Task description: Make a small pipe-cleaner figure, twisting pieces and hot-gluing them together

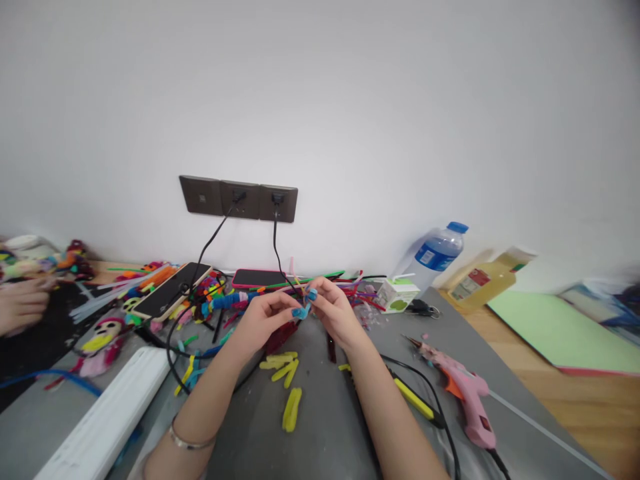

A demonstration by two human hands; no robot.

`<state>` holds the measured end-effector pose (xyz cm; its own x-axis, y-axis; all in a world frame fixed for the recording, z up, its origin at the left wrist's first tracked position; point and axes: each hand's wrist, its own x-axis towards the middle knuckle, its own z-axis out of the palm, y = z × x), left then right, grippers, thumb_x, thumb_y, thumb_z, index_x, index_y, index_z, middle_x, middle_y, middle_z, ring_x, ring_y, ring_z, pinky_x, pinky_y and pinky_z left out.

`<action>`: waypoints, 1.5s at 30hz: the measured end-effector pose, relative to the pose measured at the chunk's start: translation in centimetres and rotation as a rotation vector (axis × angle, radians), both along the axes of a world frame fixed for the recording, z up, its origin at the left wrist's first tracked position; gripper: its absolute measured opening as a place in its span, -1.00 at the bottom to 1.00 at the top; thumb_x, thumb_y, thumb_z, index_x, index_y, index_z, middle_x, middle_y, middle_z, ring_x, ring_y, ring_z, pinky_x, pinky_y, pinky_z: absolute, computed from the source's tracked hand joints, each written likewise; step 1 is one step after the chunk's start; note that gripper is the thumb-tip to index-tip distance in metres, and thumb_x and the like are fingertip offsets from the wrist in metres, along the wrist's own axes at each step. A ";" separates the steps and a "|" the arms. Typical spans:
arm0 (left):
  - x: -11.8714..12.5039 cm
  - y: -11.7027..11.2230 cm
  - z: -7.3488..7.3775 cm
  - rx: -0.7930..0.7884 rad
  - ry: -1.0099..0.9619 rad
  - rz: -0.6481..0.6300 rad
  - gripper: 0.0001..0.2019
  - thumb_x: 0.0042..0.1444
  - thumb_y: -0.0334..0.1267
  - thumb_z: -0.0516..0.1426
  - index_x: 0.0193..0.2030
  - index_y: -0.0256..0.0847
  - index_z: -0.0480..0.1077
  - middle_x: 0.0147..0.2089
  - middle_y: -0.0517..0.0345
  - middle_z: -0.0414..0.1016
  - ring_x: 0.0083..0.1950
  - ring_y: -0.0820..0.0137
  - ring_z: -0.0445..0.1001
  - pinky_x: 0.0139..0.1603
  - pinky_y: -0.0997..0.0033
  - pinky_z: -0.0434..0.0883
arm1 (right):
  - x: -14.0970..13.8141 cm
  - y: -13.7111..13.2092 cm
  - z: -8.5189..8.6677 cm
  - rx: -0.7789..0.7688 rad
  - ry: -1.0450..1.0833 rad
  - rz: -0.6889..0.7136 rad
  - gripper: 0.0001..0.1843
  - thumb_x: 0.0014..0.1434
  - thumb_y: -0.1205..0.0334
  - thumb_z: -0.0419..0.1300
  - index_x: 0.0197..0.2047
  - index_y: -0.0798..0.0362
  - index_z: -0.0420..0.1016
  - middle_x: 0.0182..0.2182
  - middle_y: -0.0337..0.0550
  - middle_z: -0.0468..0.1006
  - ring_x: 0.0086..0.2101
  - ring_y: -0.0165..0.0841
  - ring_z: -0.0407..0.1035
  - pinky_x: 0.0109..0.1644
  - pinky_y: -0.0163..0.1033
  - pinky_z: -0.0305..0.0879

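Plain pale wall [350, 120] rises behind a smooth grey tabletop [325, 427] in the head view, with black cables [275, 240] dropping from a dark socket panel [239, 199]. One cable loops beside the left forearm, near a long white power strip [113, 417]. A phone [173, 292] rests among fuzzy coloured stems, near a soft pink-and-yellow figure [100, 347]. Another person's hand [23, 307] is at the far left. On the right are a glossy pink glue gun [473, 393], a yellow-and-black cutter [415, 399] partly behind the right forearm, a white-and-green box [397, 293] and a clear blue-capped bottle [437, 255].

Centrally, the left hand [263, 323] and right hand [337, 313] meet above the table, fingertips pinching a small blue piece [303, 311], its exact shape too small to tell. Folded, fuzzy-looking yellow strips [291, 410] lie below them.
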<state>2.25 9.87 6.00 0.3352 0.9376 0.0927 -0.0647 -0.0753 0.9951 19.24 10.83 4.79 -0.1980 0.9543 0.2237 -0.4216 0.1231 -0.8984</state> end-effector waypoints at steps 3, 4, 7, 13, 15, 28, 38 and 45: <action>-0.1 0.1 -0.4 0.024 0.021 -0.040 -0.73 0.00 -0.09 0.31 -0.35 -0.30 0.57 -0.42 0.07 0.52 -0.40 0.43 0.36 -0.37 0.47 0.27 | 0.1 0.0 0.0 -0.001 -0.012 0.019 -0.70 0.01 0.07 0.42 -0.36 0.02 0.42 -0.48 -0.32 0.31 -0.50 -0.46 0.14 -0.42 -0.35 0.11; -0.1 0.0 -0.5 0.029 0.027 -0.052 -0.74 0.01 -0.09 0.30 -0.35 -0.30 0.57 -0.41 0.06 0.52 -0.39 0.42 0.37 -0.36 0.46 0.27 | 0.1 -0.1 0.0 -0.004 -0.011 0.029 -0.70 0.00 0.08 0.42 -0.36 0.02 0.42 -0.47 -0.31 0.31 -0.49 -0.46 0.15 -0.41 -0.35 0.11; -0.1 -0.1 -0.5 0.023 0.034 -0.069 -0.76 0.00 -0.12 0.30 -0.35 -0.30 0.58 -0.40 0.06 0.54 -0.38 0.41 0.38 -0.33 0.46 0.28 | 0.2 -0.2 0.0 -0.013 -0.002 0.060 -0.70 0.00 0.10 0.43 -0.36 0.02 0.41 -0.44 -0.30 0.32 -0.46 -0.45 0.18 -0.39 -0.35 0.13; -0.1 -0.1 -0.3 0.015 0.057 -0.065 -0.81 -0.01 -0.17 0.31 -0.37 -0.30 0.58 -0.41 0.09 0.54 -0.38 0.42 0.39 -0.33 0.47 0.27 | 0.3 -0.2 -0.2 -0.019 -0.003 0.095 -0.69 0.02 0.08 0.41 -0.35 0.02 0.38 -0.50 -0.32 0.29 -0.49 -0.46 0.14 -0.44 -0.37 0.07; -0.1 0.0 -0.5 0.014 0.066 -0.064 -0.81 -0.01 -0.18 0.31 -0.37 -0.30 0.58 -0.42 0.09 0.53 -0.39 0.43 0.39 -0.34 0.47 0.26 | 0.2 -0.2 -0.2 -0.019 -0.006 0.098 -0.68 0.02 0.07 0.41 -0.35 0.02 0.37 -0.52 -0.33 0.28 -0.51 -0.46 0.13 -0.46 -0.37 0.06; 0.0 -0.3 -0.5 -0.121 0.057 -0.129 -0.76 -0.14 -0.16 0.37 -0.42 -0.32 0.60 -0.52 0.13 0.50 -0.51 0.50 0.29 -0.47 0.50 0.14 | 0.2 -0.4 -0.1 0.038 -0.085 0.197 -0.71 0.04 0.09 0.40 -0.37 0.04 0.40 -0.45 -0.30 0.35 -0.48 -0.47 0.17 -0.42 -0.36 0.07; 0.0 -0.4 -0.6 -0.234 0.096 -0.168 -0.75 -0.19 -0.17 0.38 -0.46 -0.31 0.52 -0.66 0.35 0.21 -0.62 0.60 0.08 -0.58 0.51 -0.01 | 0.4 -0.3 -0.5 0.039 -0.205 0.243 -0.71 0.06 0.11 0.39 -0.36 0.05 0.37 -0.50 -0.34 0.29 -0.50 -0.47 0.13 -0.44 -0.35 0.04; 0.2 -0.5 -0.5 -0.213 0.092 -0.177 -0.79 -0.15 -0.19 0.34 -0.50 -0.30 0.48 -0.64 0.34 0.19 -0.60 0.59 0.06 -0.57 0.48 -0.04 | 0.3 -0.3 -0.2 0.052 -0.223 0.218 -0.67 0.03 0.13 0.40 -0.43 0.05 0.31 -0.46 -0.34 0.26 -0.50 -0.49 0.13 -0.44 -0.36 0.04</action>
